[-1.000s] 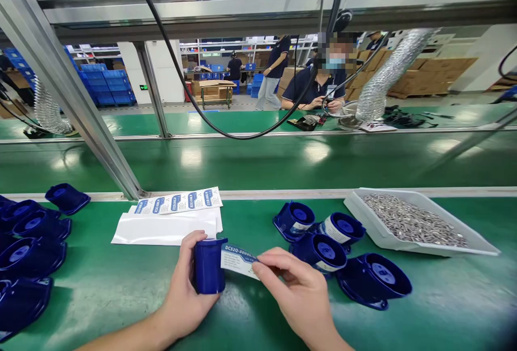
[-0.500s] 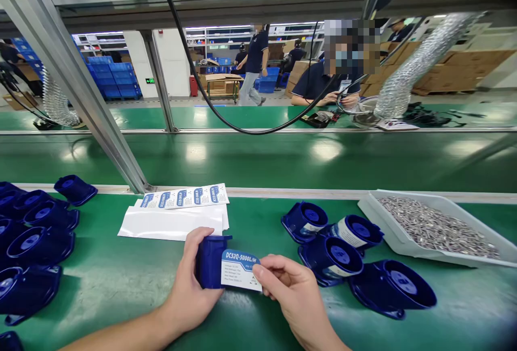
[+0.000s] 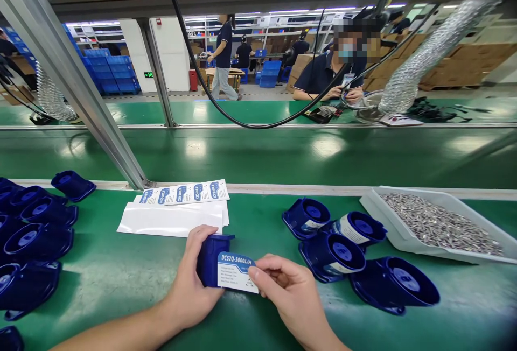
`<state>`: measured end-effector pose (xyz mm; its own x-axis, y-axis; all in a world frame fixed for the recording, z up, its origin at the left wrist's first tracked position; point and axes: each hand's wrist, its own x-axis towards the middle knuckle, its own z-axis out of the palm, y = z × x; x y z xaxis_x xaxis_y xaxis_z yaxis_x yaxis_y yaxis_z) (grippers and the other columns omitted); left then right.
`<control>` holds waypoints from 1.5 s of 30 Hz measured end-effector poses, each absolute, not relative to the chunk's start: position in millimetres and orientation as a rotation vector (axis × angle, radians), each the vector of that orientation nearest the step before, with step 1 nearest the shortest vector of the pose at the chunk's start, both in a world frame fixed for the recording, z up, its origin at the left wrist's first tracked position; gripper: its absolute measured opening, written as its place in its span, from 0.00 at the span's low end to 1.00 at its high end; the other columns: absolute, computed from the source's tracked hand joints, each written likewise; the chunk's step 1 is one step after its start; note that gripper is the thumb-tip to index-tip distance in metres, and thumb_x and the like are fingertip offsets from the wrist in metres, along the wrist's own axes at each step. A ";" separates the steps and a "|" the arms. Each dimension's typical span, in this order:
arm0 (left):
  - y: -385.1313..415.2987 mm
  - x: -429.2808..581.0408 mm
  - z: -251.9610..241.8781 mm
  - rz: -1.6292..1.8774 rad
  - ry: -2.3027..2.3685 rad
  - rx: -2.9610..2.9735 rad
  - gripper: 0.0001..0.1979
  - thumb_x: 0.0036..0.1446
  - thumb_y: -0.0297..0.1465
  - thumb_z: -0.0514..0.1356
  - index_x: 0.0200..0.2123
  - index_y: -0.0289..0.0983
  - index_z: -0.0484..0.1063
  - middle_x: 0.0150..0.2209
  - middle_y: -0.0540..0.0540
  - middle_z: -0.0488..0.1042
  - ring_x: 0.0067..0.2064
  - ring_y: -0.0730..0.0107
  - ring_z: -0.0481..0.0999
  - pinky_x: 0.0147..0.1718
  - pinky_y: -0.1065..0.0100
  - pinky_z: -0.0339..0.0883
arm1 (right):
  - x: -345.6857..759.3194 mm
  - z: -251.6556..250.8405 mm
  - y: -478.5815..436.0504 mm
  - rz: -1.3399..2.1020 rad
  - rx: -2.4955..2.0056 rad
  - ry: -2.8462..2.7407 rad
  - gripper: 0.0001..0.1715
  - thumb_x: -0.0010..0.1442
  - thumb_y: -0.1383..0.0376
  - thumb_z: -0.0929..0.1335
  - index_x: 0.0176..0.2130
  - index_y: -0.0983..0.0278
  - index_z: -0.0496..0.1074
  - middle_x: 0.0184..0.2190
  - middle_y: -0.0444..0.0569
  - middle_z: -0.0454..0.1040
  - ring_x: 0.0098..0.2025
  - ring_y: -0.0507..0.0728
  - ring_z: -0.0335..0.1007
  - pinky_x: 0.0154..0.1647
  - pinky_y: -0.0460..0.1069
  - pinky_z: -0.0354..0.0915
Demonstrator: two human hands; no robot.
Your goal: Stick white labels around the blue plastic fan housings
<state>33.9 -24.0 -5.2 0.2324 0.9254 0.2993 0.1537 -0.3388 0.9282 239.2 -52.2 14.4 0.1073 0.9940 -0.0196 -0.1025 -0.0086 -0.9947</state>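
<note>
My left hand is wrapped round a dark blue plastic housing, held on its side just above the green table. Between the thumb and fingers of my right hand is the right end of a white and blue sticker label printed "DC52Q-5000L/H". The label's left edge lies against the housing's side; whether it is stuck there I cannot tell. Behind my left hand are a sheet of matching labels and white backing paper.
Several blue housings stand at the left. More are at the right, some labelled, near a white tray of small metal parts. A metal post rises at the left and a black cable hangs ahead. A co-worker sits across.
The label has shifted slightly left against the housing, with my right hand following. My left hand keeps its grip. In the background a walking person has moved left.
</note>
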 end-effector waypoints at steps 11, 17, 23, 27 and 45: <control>-23.5 34.0 -5.1 1.176 1.017 1.672 0.43 0.52 0.20 0.68 0.67 0.51 0.60 0.66 0.42 0.60 0.67 0.46 0.65 0.70 0.42 0.57 | 244.3 11.7 -52.0 1.215 -1.209 -1.110 0.18 0.57 0.51 0.80 0.30 0.63 0.84 0.24 0.47 0.76 0.23 0.51 0.68 0.24 0.45 0.66; -23.6 33.9 -4.6 1.183 1.030 1.679 0.43 0.50 0.19 0.69 0.67 0.49 0.61 0.65 0.40 0.62 0.67 0.44 0.67 0.69 0.43 0.60 | 243.2 12.5 -50.9 1.215 -1.226 -1.123 0.19 0.57 0.51 0.80 0.30 0.64 0.83 0.24 0.47 0.75 0.23 0.51 0.68 0.24 0.46 0.67; -22.8 34.6 -2.8 1.175 1.023 1.678 0.42 0.52 0.21 0.69 0.67 0.49 0.60 0.65 0.40 0.62 0.66 0.45 0.67 0.69 0.42 0.60 | 245.0 9.0 -50.8 1.221 -1.241 -1.139 0.19 0.58 0.50 0.79 0.32 0.64 0.83 0.26 0.48 0.76 0.24 0.53 0.70 0.26 0.47 0.69; -23.4 33.8 -3.3 1.181 1.017 1.679 0.42 0.52 0.20 0.69 0.67 0.50 0.60 0.65 0.41 0.62 0.67 0.46 0.67 0.68 0.43 0.60 | 245.1 8.6 -51.3 1.218 -1.246 -1.145 0.20 0.58 0.49 0.79 0.32 0.64 0.83 0.26 0.49 0.76 0.24 0.53 0.70 0.25 0.47 0.70; -24.0 34.1 -0.4 1.170 1.009 1.663 0.42 0.52 0.21 0.69 0.66 0.54 0.60 0.63 0.44 0.62 0.65 0.48 0.68 0.67 0.45 0.62 | 244.7 8.5 -50.9 1.238 -1.238 -1.125 0.18 0.58 0.50 0.79 0.32 0.63 0.83 0.25 0.47 0.76 0.25 0.52 0.69 0.26 0.47 0.68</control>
